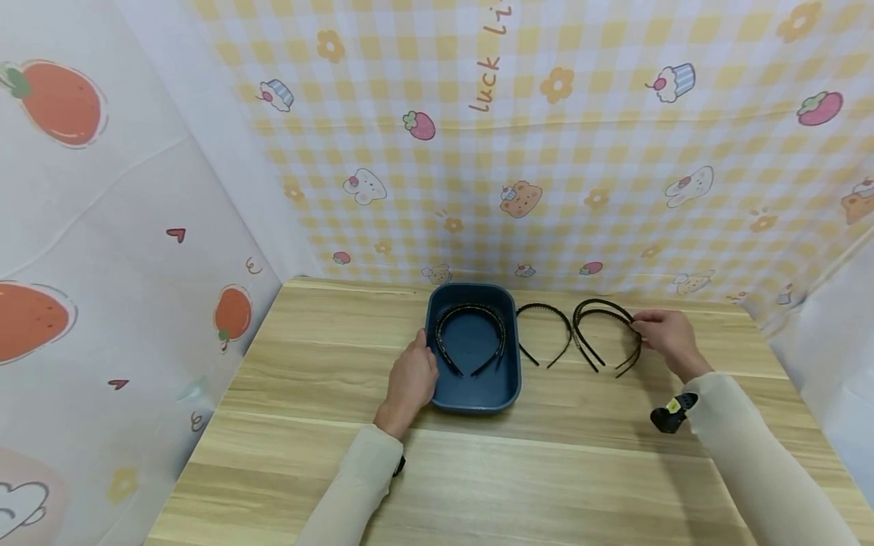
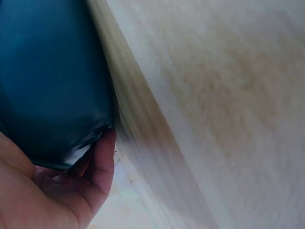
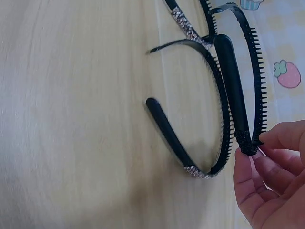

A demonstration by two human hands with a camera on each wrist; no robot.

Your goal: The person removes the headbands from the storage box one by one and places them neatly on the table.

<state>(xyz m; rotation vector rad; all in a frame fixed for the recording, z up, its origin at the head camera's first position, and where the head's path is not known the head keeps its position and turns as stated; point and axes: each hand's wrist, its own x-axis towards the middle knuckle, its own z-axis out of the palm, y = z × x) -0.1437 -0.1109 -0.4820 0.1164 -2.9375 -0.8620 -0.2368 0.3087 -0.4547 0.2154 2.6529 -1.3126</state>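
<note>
A dark blue plastic tub point(image 1: 476, 410) stands on the table, with overlapping black headbands point(image 1: 471, 307) inside it. My left hand point(image 1: 412, 371) grips the tub's left side; in the left wrist view its fingers point(image 2: 106, 160) curl against the tub wall. To the right, my right hand point(image 1: 668, 337) pinches a black headband point(image 3: 231, 76) with comb teeth along its band, thumb and fingertips at its bend. Right beside it lies another headband point(image 3: 224, 109) with glittery stones near its end; the two overlap in the head view.
Between the tub and my right hand lies one more black headband point(image 1: 544, 306), close to the tub's right wall. The wooden table point(image 1: 492, 485) meets a yellow checked cloth backdrop point(image 1: 594, 152) at its back edge. White printed cloth point(image 1: 136, 227) hangs on the left.
</note>
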